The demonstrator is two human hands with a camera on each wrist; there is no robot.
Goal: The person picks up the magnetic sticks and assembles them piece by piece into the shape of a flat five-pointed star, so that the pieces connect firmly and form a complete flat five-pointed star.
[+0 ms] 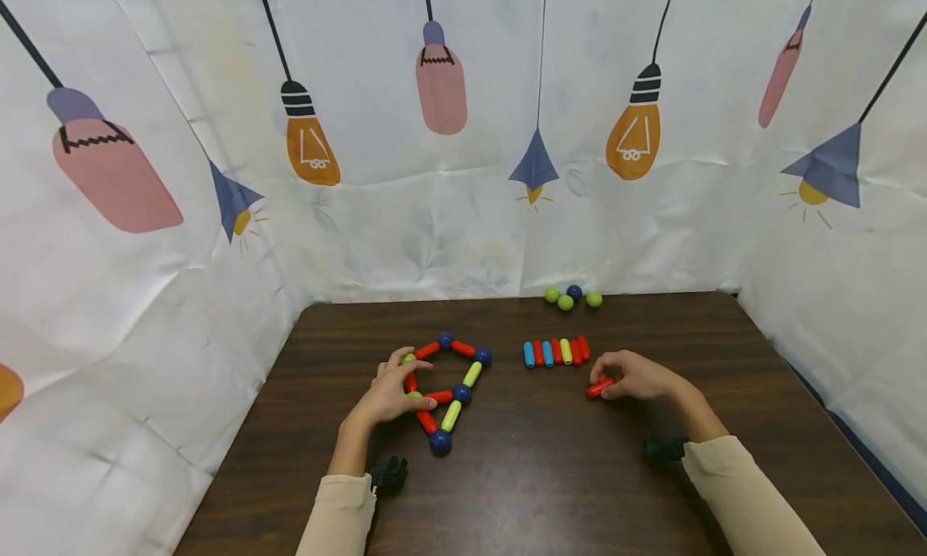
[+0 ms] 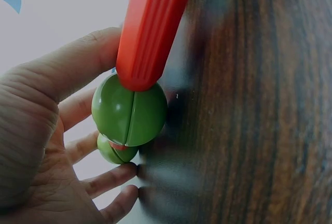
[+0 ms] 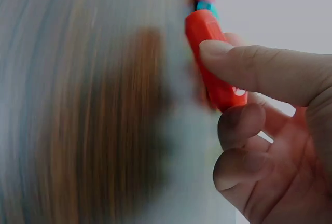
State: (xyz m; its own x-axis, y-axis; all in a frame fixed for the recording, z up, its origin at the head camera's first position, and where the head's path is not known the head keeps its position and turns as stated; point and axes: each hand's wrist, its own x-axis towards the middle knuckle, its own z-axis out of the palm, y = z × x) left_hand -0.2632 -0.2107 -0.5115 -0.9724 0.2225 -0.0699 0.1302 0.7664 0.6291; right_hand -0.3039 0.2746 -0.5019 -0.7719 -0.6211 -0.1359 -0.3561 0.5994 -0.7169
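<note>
Head view: left hand (image 1: 389, 393), fingers apart, is maybe steadying the shape (image 1: 461, 393); right hand (image 1: 637, 376) is pinching a red stick (image 1: 599, 388).

At three o'clock from a pentagon-and-triangle figure (image 1: 461, 393) of red and lime rods and blue and green balls, touched by the left hand (image 1: 391, 393), the right hand (image 1: 637, 376) pinches a red rod (image 3: 220, 86).

The left hand (image 1: 387, 393) extends forward, its thumb (image 2: 83, 63) stretched out and its other fingers (image 2: 111, 180) spread apart, slightly bent. The right hand (image 1: 639, 376) is turned inward, its thumb opposite the bent fingers in a pinch. Both forearms (image 1: 349, 450) angle inward, wearing pale sleeves (image 1: 749, 500).
</note>
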